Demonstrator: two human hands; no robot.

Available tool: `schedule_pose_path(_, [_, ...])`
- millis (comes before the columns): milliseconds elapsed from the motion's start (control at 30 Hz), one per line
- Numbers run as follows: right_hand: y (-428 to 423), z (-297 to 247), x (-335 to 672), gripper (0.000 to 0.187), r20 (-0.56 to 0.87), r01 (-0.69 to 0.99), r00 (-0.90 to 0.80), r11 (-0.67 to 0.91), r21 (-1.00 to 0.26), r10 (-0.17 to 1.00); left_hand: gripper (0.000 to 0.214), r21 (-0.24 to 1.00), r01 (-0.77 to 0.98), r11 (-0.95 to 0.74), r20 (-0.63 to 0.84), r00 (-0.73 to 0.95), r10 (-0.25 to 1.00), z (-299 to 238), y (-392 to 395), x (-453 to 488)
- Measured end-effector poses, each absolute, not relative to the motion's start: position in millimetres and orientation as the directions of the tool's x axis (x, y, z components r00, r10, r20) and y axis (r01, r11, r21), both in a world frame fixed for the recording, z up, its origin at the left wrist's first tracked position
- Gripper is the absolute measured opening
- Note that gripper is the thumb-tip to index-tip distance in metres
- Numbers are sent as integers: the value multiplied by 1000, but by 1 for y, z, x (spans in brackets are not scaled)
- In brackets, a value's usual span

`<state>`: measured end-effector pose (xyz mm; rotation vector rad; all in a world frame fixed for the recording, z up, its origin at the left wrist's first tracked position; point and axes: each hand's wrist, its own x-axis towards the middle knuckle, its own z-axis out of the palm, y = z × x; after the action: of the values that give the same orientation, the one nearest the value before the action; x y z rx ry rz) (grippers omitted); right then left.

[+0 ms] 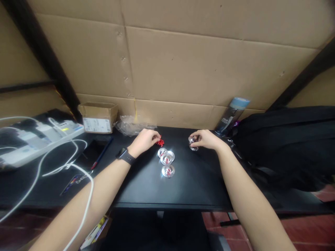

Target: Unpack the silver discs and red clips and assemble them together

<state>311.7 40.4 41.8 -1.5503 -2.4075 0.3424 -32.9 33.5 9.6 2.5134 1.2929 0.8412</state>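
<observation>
My left hand (147,140), with a dark watch (125,156) on its wrist, is closed in a pinch at a small tangled pile of red pieces (160,142). The fingertips touch the pile; how much they grip is hard to see. Three shiny silver domed discs (167,158) lie on the black table between my hands, overlapping or close together, with red at their centres. My right hand (203,139) has its thumb and fingers closed round one or more similar silver discs (193,143) to the right. Its fingers partly hide them.
Behind my left hand are an open cardboard box (97,118) and a clear plastic bag (132,124). A power strip (39,143), white cables and a phone (91,153) occupy the left. A bottle (231,116) and black fabric (285,146) stand right. A cardboard wall (183,69) closes the back.
</observation>
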Motion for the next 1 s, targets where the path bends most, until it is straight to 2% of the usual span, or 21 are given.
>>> schedule_pose_path(100, [46, 36, 321, 47, -1, 860, -408, 383, -338, 913, 18, 359, 692, -626, 378, 506, 776, 5, 33, -28])
schedule_pose_path(233, [50, 32, 323, 50, -15, 866, -400, 373, -333, 916, 18, 304, 696, -650, 367, 545, 754, 3, 33, -26])
schedule_pose_path(400, [51, 29, 322, 46, -73, 858, -418, 367, -359, 905, 19, 298, 707, -642, 358, 540, 761, 3, 32, -25])
schedule_pose_path(567, [53, 27, 326, 54, -137, 875, -391, 322, -361, 910, 19, 293, 711, -639, 358, 539, 763, 8, 30, -25])
schedule_pose_path(633, [53, 27, 327, 51, -138, 872, -395, 323, -369, 908, 19, 286, 715, -638, 351, 541, 764, 11, 28, -25])
schedule_pose_path(867, [53, 29, 324, 40, -149, 860, -430, 353, -369, 891, 37, 184, 858, -479, 121, 464, 877, 22, 10, -25])
schedule_pose_path(1000, [53, 28, 324, 36, -130, 856, -441, 373, -359, 888, 34, 193, 851, -488, 51, 488, 871, 22, 6, -23])
